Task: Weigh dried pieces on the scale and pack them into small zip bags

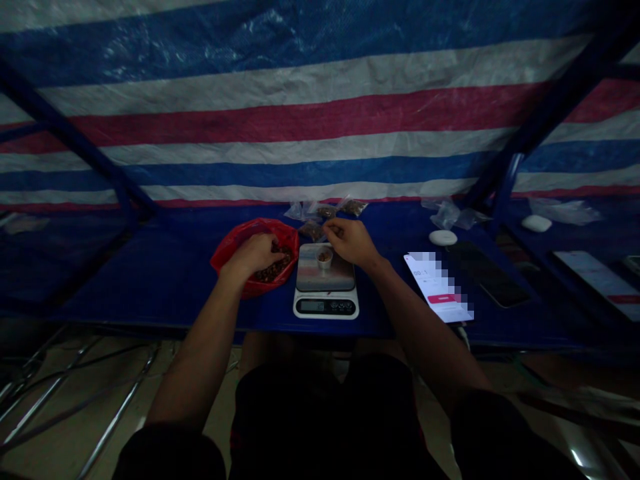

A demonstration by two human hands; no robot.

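My left hand (255, 253) reaches into a red plastic bag (225, 243), its curled fingers among small dark brown pieces (273, 270) that look like beans or seeds. What lies between those fingers is partly hidden. A white digital kitchen scale (303, 308) stands just right of the bag, its display lit but unreadable. On its metal plate sits a small clear cup (324, 262) with a few brown pieces in the bottom. My right hand (353, 240) hovers at the cup's upper right, fingers closed, with small dark pieces seeming to show between them.
Small clear bags of brown pieces (313, 231) lie behind the scale. To the right are a lit phone (440, 293), a dark phone (500, 283), a white oval case (443, 238) and crumpled plastic bags (447, 213). A striped tarp (320, 120) hangs behind the blue table (125, 267).
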